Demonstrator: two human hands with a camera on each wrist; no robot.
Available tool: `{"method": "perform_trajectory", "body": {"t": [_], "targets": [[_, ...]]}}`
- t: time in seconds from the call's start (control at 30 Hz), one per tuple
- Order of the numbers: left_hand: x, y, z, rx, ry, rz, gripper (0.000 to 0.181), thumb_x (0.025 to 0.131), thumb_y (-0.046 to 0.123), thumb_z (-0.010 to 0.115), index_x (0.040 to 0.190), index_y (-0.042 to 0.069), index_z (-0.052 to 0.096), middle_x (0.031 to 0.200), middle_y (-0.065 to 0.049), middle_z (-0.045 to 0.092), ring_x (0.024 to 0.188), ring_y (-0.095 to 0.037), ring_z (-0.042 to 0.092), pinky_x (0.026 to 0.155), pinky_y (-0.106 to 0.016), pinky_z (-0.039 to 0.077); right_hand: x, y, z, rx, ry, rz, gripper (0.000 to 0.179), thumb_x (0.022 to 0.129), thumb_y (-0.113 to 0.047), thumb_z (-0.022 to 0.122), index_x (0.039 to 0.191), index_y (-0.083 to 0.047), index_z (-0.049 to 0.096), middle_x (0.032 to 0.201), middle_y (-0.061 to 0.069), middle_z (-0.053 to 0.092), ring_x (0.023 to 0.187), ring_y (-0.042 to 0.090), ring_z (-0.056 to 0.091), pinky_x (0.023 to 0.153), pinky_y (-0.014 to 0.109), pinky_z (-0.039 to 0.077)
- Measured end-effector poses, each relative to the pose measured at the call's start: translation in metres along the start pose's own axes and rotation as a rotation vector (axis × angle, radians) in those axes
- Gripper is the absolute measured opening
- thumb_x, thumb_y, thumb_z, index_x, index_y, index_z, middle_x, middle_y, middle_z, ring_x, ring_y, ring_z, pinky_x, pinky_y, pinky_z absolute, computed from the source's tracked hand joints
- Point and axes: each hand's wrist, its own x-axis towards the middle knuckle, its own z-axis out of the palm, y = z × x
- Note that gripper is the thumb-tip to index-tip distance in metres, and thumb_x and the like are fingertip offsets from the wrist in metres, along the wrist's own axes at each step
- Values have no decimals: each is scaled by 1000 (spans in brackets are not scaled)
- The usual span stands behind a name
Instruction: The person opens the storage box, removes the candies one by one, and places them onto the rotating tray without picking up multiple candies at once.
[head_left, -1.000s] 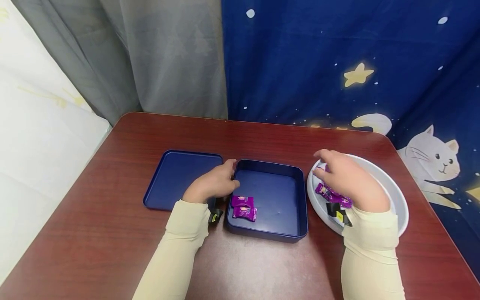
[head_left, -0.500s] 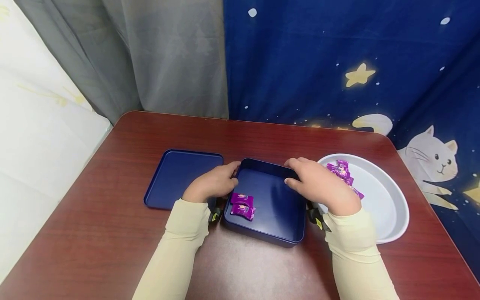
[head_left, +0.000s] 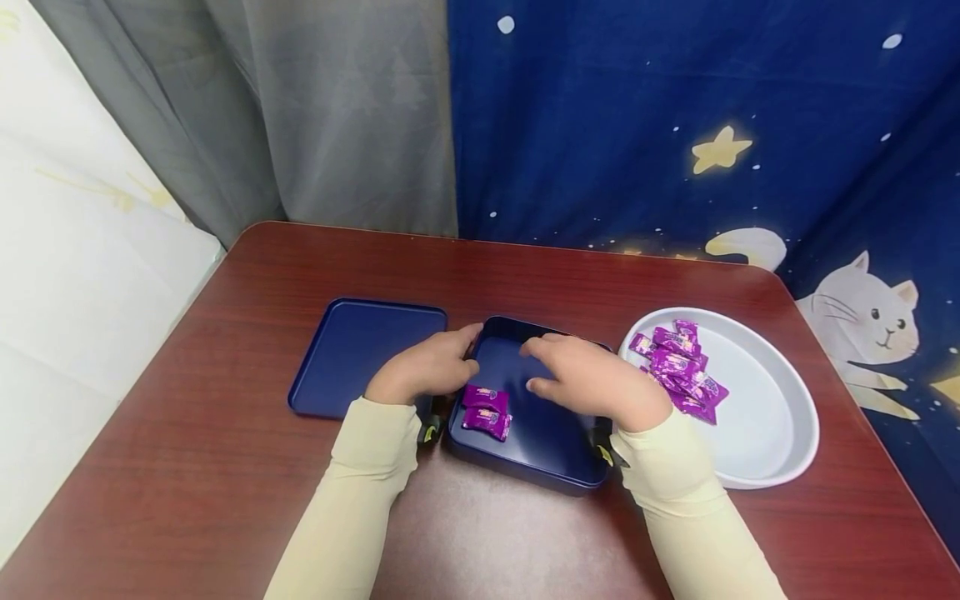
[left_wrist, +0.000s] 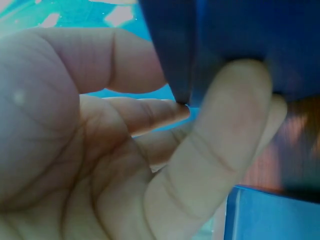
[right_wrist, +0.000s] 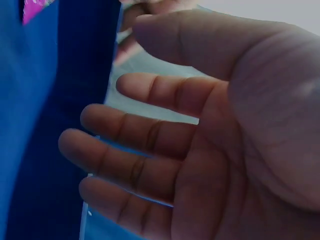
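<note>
In the head view, a dark blue open box [head_left: 540, 450] stands on the table with two purple-wrapped candies [head_left: 486, 411] in its front left corner. My left hand [head_left: 426, 365] is at the box's left wall; the left wrist view shows the wall between thumb and fingers [left_wrist: 235, 115]. Over the box's right half hangs my right hand [head_left: 592, 379], thumb and fingers apart, with a bare palm in the right wrist view. A white oval tray [head_left: 772, 417] on the right bears a pile of the same purple candies [head_left: 678, 367].
A flat blue lid [head_left: 367, 350] lies left of the box, partly under the left hand in this view. The reddish-brown table [head_left: 187, 433] ends at curtains [head_left: 352, 125] behind.
My right hand has moved left from the white tray to over the box. The box has turned slightly. My left hand has stayed at the box's left wall.
</note>
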Motion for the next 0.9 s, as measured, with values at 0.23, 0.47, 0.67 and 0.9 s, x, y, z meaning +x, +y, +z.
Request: {"method": "perform_trajectory", "body": {"t": [0.23,0.47,0.67,0.9], "targets": [[-1,1,1,18,-13,1,66,100,12,50,159,7,20,139,-14,49,58,-16,55,74,-36,46,15,-8,13,-15,-56,-42,39,91,-21,72,125,-4,62,109,10,64,95,20,60,90,39,49],[-1,2,3,-8,-32,7,67,99,11,51,159,9,19,131,-14,53,58,-18,54,66,-34,46,24,-19,25,-22,-95,-74,34,89,-24,75,117,-7,64,100,4,62,87,16,57,82,34,50],[-1,1,2,-4,-37,29,68,99,10,51,159,8,19,129,-14,54,62,-18,57,66,-34,47,31,-22,35,-1,-74,-151,25,88,-21,75,104,-6,63,90,4,59,81,17,54,77,35,47],[-2,2,2,20,-34,23,67,99,10,50,159,8,20,137,-15,50,69,-18,61,73,-35,48,30,-23,37,-38,-80,-206,22,87,-17,74,105,-8,67,89,3,57,80,17,56,76,35,49]]}}
